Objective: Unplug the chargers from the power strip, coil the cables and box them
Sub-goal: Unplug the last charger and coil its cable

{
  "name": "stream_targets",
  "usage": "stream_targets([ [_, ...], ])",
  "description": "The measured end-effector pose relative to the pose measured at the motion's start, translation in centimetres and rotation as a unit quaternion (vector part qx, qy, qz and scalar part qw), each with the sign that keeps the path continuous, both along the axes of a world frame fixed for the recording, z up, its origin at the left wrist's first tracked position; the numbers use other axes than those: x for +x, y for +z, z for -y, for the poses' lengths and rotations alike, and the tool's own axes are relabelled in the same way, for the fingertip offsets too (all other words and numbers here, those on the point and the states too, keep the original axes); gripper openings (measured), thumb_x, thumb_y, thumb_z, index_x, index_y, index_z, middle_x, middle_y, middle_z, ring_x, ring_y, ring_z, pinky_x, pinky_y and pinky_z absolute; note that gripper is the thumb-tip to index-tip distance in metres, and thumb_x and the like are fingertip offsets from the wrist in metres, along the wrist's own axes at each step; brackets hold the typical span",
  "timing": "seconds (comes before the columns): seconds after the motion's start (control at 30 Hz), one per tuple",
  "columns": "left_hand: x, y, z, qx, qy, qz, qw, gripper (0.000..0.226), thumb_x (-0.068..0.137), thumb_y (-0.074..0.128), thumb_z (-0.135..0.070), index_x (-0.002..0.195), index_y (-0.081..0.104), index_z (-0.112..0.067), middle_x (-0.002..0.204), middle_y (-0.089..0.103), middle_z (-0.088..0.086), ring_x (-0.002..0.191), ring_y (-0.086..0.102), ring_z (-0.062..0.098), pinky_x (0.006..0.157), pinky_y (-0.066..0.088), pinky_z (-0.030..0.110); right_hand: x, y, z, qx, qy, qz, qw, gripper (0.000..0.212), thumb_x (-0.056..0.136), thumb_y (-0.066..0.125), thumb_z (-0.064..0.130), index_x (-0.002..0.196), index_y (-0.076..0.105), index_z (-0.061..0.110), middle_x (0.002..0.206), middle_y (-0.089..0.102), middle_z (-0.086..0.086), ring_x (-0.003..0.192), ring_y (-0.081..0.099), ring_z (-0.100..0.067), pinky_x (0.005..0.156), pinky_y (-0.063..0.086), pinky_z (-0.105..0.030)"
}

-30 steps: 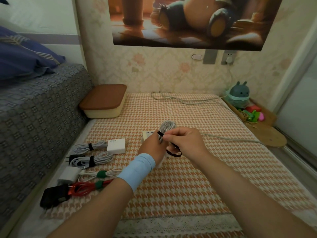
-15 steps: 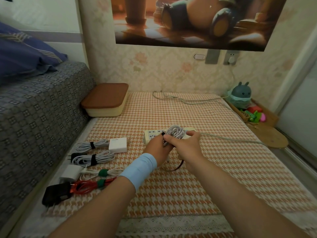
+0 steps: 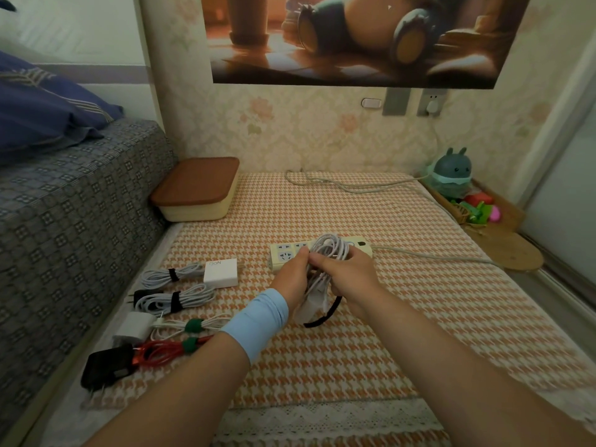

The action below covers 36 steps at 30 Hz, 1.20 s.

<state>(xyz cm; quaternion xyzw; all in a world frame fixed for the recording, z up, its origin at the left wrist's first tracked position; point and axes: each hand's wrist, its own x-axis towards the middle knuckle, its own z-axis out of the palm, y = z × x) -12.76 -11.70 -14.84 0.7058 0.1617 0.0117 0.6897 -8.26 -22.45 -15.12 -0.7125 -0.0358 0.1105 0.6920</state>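
Above houndstooth cloth (image 3: 322,359), left hand (image 3: 292,279) and right hand (image 3: 353,280) clasped round cable coil (image 3: 332,250).

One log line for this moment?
step: strapping white cable coil | left hand: holds coil | right hand: holds coil | box: lidded
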Motion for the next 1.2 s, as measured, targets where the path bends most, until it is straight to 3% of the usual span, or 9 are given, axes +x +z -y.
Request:
stream_targets([
  [0.17, 0.9, -0.6, 0.4, 0.037, 0.07, 0.007, 0.997, 0.048, 0.104, 0.024, -0.041, 0.107, 0.065, -0.015, 0.106, 0.069, 0.01, 0.097, 0.065, 0.028, 0.091, 0.053, 0.048, 0.1, -0.2, -0.7, -0.026, -0.019, 0.023, 0.999, 0.023, 0.083, 0.083, 0.029, 0.099, 0.07, 0.018, 0.094, 0.074, -0.001, 0.086, 0.071, -0.019, 0.071, 0.057, -0.035],
  [0.3, 1.4, -1.1, 0.4, 0.144, 0.133, 0.026, 0.98, 0.043, 0.106, 0.023, -0.029, 0.087, 0.054, -0.007, 0.079, 0.058, 0.006, 0.069, 0.054, 0.02, 0.057, 0.04, 0.027, 0.2, -0.1, -1.0, -0.023, 0.011, 0.031, 0.999, 0.019, 0.084, 0.081, 0.028, 0.099, 0.073, 0.018, 0.092, 0.075, 0.001, 0.083, 0.073, -0.015, 0.075, 0.061, -0.036],
  [0.43, 2.1, -1.5, -0.3, 0.147, 0.198, 0.018, 0.969, 0.045, 0.106, 0.026, -0.029, 0.077, 0.051, -0.005, 0.074, 0.051, 0.014, 0.062, 0.043, 0.023, 0.056, 0.031, 0.031, 0.9, 0.8, 0.0, -0.004, 0.138, 0.015, 0.99, 0.013, 0.097, 0.064, 0.007, 0.108, 0.069, 0.011, 0.07, 0.064, 0.007, 0.052, 0.056, -0.001, 0.052, 0.043, -0.019],
  [0.57, 2.2, -1.5, -1.0, 0.147, 0.205, 0.015, 0.968, 0.044, 0.105, 0.03, -0.029, 0.069, 0.043, -0.007, 0.066, 0.042, 0.012, 0.059, 0.035, 0.021, 0.054, 0.024, 0.03, 2.1, 1.3, 1.8, -0.056, 0.249, 0.042, 0.966, 0.031, 0.098, 0.056, -0.005, 0.12, 0.069, 0.011, 0.086, 0.067, 0.001, 0.063, 0.048, -0.007, 0.059, 0.04, -0.022],
  [0.7, 1.9, -1.6, -0.7, 0.158, 0.172, 0.068, 0.97, 0.044, 0.104, 0.034, -0.025, 0.068, 0.051, -0.006, 0.065, 0.05, 0.015, 0.06, 0.041, 0.02, 0.053, 0.03, 0.027, 2.8, 1.1, 3.8, -0.138, 0.227, 0.094, 0.959, 0.02, 0.095, 0.066, 0.006, 0.11, 0.077, 0.015, 0.066, 0.064, 0.008, 0.057, 0.046, -0.007, 0.058, 0.042, -0.022],
  [0.9, 1.2, -0.8, -0.5, 0.235, 0.1, 0.127, 0.959, 0.039, 0.103, 0.038, -0.018, 0.067, 0.052, -0.013, 0.064, 0.053, 0.001, 0.056, 0.043, 0.01, 0.053, 0.034, 0.021, 3.4, 0.7, 5.2, -0.199, 0.216, 0.162, 0.942, 0.01, 0.089, 0.076, 0.011, 0.094, 0.08, 0.018, 0.077, 0.075, 0.008, 0.067, 0.064, -0.005, 0.063, 0.05, -0.017],
  [1.0, 0.7, -0.5, -0.4, 0.293, 0.019, 0.149, 0.944, 0.042, 0.104, 0.038, -0.02, 0.062, 0.043, -0.02, 0.059, 0.045, 0.0, 0.053, 0.038, 0.013, 0.051, 0.03, 0.021, 3.8, 1.2, 5.9, -0.276, 0.245, 0.215, 0.904, 0.013, 0.09, 0.076, 0.015, 0.081, 0.078, 0.024, 0.072, 0.074, 0.017, 0.068, 0.066, 0.003, 0.065, 0.049, -0.011],
  [1.1, 0.4, -0.4, 0.0, 0.343, -0.06, 0.153, 0.925, 0.042, 0.104, 0.038, -0.025, 0.062, 0.042, -0.024, 0.059, 0.045, 0.0, 0.054, 0.039, 0.015, 0.053, 0.032, 0.026, 4.7, 0.7, 6.7, -0.407, 0.25, 0.295, 0.828, 0.027, 0.095, 0.066, 0.01, 0.068, 0.069, 0.01, 0.063, 0.065, -0.004, 0.056, 0.047, -0.014, 0.06, 0.043, -0.03],
  [1.2, 0.3, -0.4, 0.4, 0.386, -0.097, 0.155, 0.904, 0.04, 0.104, 0.036, -0.026, 0.065, 0.044, -0.027, 0.063, 0.051, 0.001, 0.057, 0.044, 0.017, 0.055, 0.035, 0.026, 5.2, 0.7, 7.0, -0.446, 0.228, 0.418, 0.758, 0.024, 0.092, 0.071, 0.018, 0.068, 0.07, 0.019, 0.073, 0.061, 0.0, 0.069, 0.044, -0.014, 0.07, 0.043, -0.036],
])
